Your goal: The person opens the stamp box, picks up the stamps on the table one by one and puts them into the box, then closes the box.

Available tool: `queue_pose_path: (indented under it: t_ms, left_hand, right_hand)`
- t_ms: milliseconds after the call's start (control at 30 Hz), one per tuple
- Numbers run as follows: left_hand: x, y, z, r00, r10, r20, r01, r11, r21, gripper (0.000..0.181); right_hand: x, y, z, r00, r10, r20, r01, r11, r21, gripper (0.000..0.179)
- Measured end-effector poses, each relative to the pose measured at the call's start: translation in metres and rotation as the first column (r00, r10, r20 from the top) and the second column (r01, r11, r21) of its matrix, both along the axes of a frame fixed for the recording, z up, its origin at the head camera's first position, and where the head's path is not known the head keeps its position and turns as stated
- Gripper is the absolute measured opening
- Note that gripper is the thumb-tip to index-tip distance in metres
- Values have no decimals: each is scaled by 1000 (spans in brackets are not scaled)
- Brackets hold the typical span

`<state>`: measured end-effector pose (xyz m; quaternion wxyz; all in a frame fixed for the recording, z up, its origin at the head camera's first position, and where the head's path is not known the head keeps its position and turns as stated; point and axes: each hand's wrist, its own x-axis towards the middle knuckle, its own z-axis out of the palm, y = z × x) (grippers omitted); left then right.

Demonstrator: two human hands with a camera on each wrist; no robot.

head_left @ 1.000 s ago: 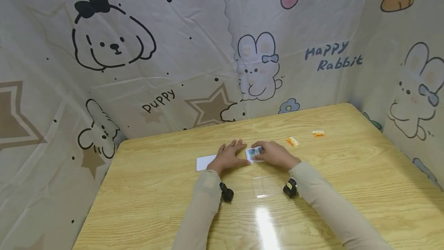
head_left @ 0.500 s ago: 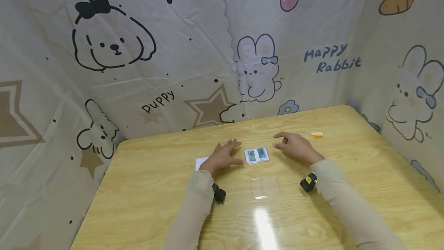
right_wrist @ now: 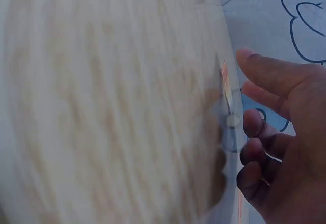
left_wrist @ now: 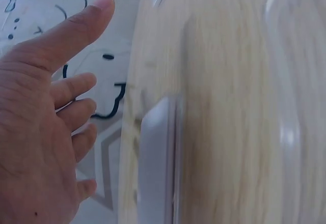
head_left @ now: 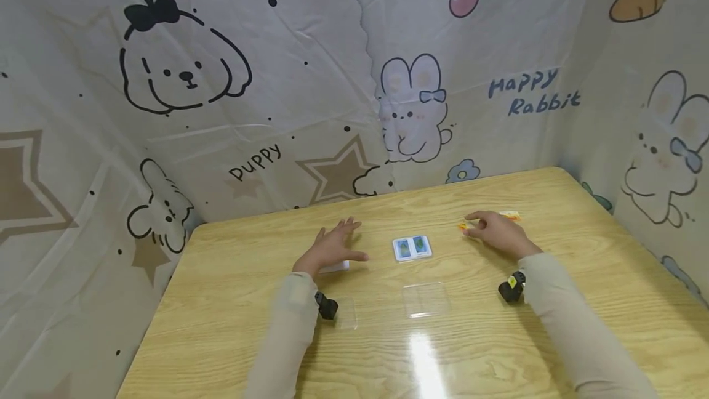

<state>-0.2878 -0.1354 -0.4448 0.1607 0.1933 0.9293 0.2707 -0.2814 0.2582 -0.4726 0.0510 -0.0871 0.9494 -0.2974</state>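
Observation:
A flat clear-edged case [head_left: 412,248] with two blue-and-green pictures side by side lies mid-table between the hands. My left hand [head_left: 328,250], fingers spread, hovers over a flat white case [head_left: 336,267] and hides most of it. In the left wrist view that white case [left_wrist: 155,168] lies apart from the palm. My right hand [head_left: 498,231] is at a small orange-and-white card [head_left: 462,226], its loosely bent thumb and index finger right at the card's edge. The right wrist view shows the card [right_wrist: 226,84] low on the table beside the fingertips, with nothing between them.
Another orange-and-white card [head_left: 511,215] lies partly behind the right hand. Two clear plastic covers, one nearer centre [head_left: 424,299] and one by the left wrist [head_left: 347,314], lie toward the front. Printed cloth [head_left: 310,97] hangs along the table's back and sides.
My right hand has left the pictured case and moved right to the orange card. The left hand has shifted left over the white case. The pictured case now shows fully.

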Motion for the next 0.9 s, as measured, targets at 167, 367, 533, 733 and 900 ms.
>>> queue_pose_path:
  t_ms: [167, 367, 533, 733, 900]
  left_hand:
    - [0, -19, 2, 1000, 10, -2, -10, 1000, -12, 90]
    - [3, -39, -2, 999, 36, 0, -36, 999, -39, 90]
    - [6, -54, -5, 999, 54, 2, -54, 996, -75, 92]
    - [12, -74, -11, 997, 73, -14, -74, 993, -93, 93]
    - [17, -86, -16, 997, 81, 0, -80, 993, -90, 94]
  right_hand:
    - [-3, 3, -6, 998, 60, 11, -59, 996, -61, 56]
    - [-2, 4, -2, 996, 86, 27, -84, 994, -66, 58]
    - [-2, 5, 0, 995, 94, 45, -92, 995, -29, 57]
    - [-3, 3, 0, 993, 114, 24, -114, 993, 0, 54]
    - [-2, 3, -2, 993, 118, 8, -118, 993, 13, 52]
